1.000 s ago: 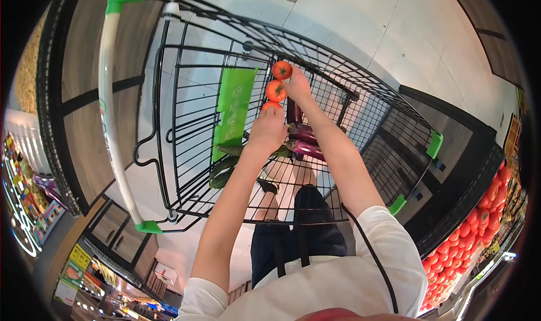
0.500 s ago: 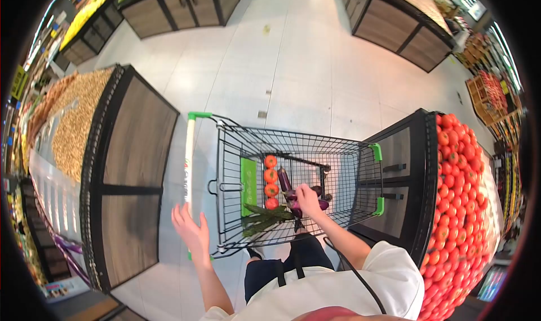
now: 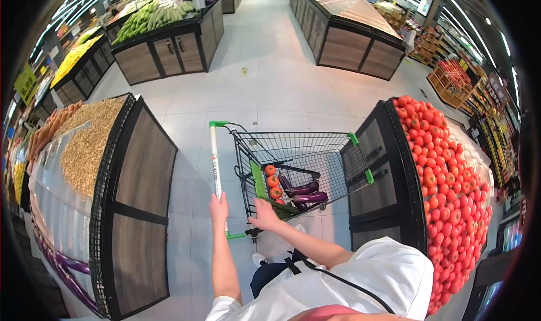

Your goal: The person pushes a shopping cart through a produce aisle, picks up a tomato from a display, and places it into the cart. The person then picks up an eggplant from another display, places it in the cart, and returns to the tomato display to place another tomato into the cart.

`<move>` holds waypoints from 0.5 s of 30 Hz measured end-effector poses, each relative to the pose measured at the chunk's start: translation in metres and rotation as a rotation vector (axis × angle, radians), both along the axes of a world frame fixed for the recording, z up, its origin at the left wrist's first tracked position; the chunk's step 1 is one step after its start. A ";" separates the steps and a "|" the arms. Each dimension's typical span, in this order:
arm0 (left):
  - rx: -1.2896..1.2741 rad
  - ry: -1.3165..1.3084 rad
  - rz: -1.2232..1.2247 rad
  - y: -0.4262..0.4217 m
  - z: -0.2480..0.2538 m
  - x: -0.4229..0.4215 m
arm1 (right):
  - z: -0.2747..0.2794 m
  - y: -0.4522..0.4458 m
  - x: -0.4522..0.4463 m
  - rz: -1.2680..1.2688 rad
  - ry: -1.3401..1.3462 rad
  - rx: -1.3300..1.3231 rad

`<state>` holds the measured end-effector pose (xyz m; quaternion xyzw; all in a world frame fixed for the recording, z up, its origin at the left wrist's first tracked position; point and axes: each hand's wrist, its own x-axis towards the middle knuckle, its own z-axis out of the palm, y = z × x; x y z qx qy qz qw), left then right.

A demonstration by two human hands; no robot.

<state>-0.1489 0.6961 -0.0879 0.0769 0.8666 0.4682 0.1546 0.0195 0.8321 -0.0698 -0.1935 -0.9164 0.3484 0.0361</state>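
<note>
"Currently, where is each hand?"

"The left hand (image 3: 218, 206) is on the white handle (image 3: 214, 157) of the shopping cart (image 3: 298, 134), fingers wrapped around the bar. The right hand (image 3: 266, 215) is at the handle end of the basket, fingers apart; contact with the wires cannot be determined."

"State the change from half a second ago."

"The left hand was then spread just beside the handle, and the right hand was over the eggplants (image 3: 310, 197). The view has also tilted upward."

"Specify the basket contents and the cart's location."

"Tomatoes (image 3: 273, 181) form a row beside the green panel (image 3: 257, 179). The eggplants lie next to the row; cucumbers (image 3: 286, 211) lie nearest the person, partly covered by the right forearm. The cart stands on the floor (image 3: 270, 104), between a wood-panelled counter (image 3: 141, 152) at left and a heap of red tomatoes (image 3: 445, 208) at right."

"And beyond?"

"Farther counters flank the aisle; the left one bears green vegetables (image 3: 153, 19), now more fully visible."
</note>
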 end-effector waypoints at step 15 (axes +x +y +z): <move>-0.431 0.357 0.142 -0.011 0.011 0.089 | -0.052 0.242 0.238 -0.967 -0.073 -0.678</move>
